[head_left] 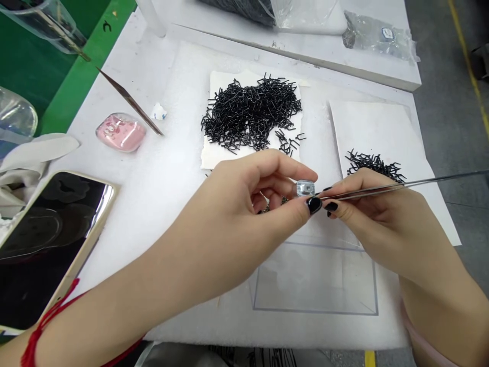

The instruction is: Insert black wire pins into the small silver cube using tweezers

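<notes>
Between thumb and index finger, my left hand (pixel 252 204) pinches a small clear, rounded block (pixel 305 188) with a dark mark in it. My right hand (pixel 385 219) is closed on long, thin metal tweezers (pixel 367 192), whose tips meet the left thumb beside the block. Whether the tips hold anything is too small to tell. Some small dark pieces show under the left fingers, mostly hidden. Beyond the hands, a large heap of small black forked wire pieces (pixel 252 112) lies on white paper (pixel 211 158). A smaller heap of them (pixel 372 165) is just past my right hand.
A folded white sheet (pixel 382 122) lies under the smaller heap. A clear rectangular box or plate (pixel 317 310) is below my hands. Leftward are a phone (pixel 49 244), a pink-filled clear case (pixel 121 132) and another pair of tweezers (pixel 130 99). A plastic bag (pixel 382 35) rests on the raised back ledge.
</notes>
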`<state>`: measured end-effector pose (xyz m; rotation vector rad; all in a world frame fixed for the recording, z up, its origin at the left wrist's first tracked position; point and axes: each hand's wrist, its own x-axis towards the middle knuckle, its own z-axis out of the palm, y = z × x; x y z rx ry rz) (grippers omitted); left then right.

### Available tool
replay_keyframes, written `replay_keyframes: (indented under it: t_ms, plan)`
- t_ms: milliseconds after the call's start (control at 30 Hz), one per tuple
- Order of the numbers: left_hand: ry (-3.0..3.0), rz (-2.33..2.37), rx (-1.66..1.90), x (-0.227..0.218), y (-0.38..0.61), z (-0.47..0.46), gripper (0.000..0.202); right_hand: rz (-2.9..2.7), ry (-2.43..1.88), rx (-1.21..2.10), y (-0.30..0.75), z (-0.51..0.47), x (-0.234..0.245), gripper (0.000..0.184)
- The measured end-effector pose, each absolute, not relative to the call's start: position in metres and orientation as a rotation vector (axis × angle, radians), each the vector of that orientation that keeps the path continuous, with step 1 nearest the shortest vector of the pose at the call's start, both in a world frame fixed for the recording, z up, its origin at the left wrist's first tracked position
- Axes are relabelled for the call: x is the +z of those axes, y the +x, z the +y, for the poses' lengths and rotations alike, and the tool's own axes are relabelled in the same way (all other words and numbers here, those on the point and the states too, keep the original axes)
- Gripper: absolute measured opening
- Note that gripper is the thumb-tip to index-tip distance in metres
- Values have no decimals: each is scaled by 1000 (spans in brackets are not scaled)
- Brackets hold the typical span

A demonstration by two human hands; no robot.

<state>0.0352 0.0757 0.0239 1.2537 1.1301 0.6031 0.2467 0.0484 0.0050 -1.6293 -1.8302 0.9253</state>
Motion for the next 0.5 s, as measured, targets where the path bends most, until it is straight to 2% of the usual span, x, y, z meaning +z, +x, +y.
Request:
replay_keyframes:
  t_ms: [267, 367, 500]
  plan:
    - [1266, 1103, 563, 24, 33, 79, 16, -1842, -1597, 922, 247, 50, 4, 10]
    - [1261, 1084, 543, 25, 32, 78, 15, -1816, -1584, 885, 245, 48, 7, 7]
    - [1337, 1052, 442, 25, 34, 75, 12, -1537, -1492, 751, 239, 38, 17, 9]
